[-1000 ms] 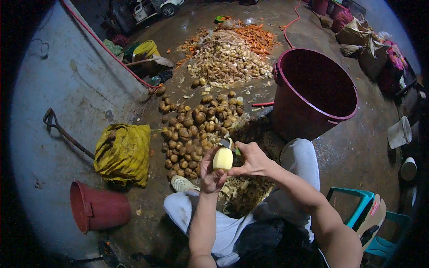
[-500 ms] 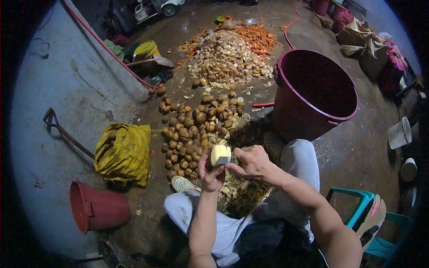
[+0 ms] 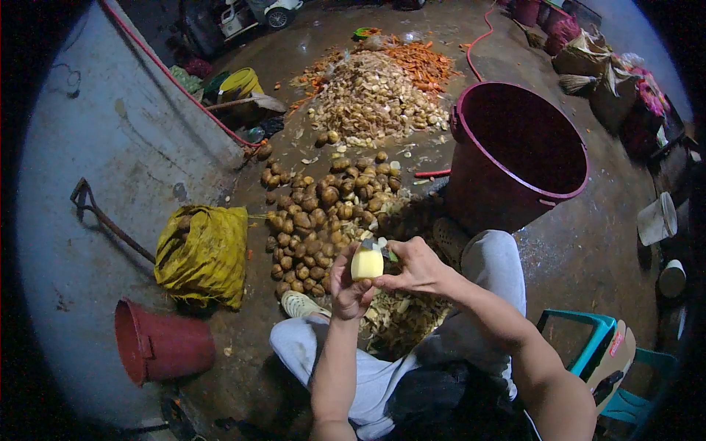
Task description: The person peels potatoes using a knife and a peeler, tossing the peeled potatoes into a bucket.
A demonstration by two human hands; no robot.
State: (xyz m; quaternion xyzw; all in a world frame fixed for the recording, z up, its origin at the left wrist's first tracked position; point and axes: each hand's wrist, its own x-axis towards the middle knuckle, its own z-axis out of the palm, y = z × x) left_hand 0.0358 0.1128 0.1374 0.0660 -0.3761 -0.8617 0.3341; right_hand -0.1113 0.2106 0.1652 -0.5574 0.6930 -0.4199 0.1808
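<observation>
A pale yellow peeled potato (image 3: pixel 366 264) sits in my left hand (image 3: pixel 348 290), whose fingers are wrapped round its side and base. My right hand (image 3: pixel 418 268) is closed on a small knife, its grey blade (image 3: pixel 367 244) lying at the far top edge of the potato. A bit of green shows by the right fingers, and most of the handle is hidden. Below and beyond my hands, unpeeled brown potatoes (image 3: pixel 309 213) lie heaped on the floor. Loose peelings (image 3: pixel 401 320) cover the floor between my legs.
A big dark red tub (image 3: pixel 485 169) stands ahead right. Farther off lie a pile of pale pieces (image 3: pixel 375 95) and orange carrots (image 3: pixel 423 62). To the left are a yellow sack (image 3: pixel 209 257), a red bucket (image 3: pixel 173 342) and a long-handled tool (image 3: pixel 114 220). A teal stool (image 3: pixel 588 323) is at right.
The knife blade has gone from the potato's near lower side to its far top edge. My right hand has shifted slightly, and the potato sits turned in my left hand.
</observation>
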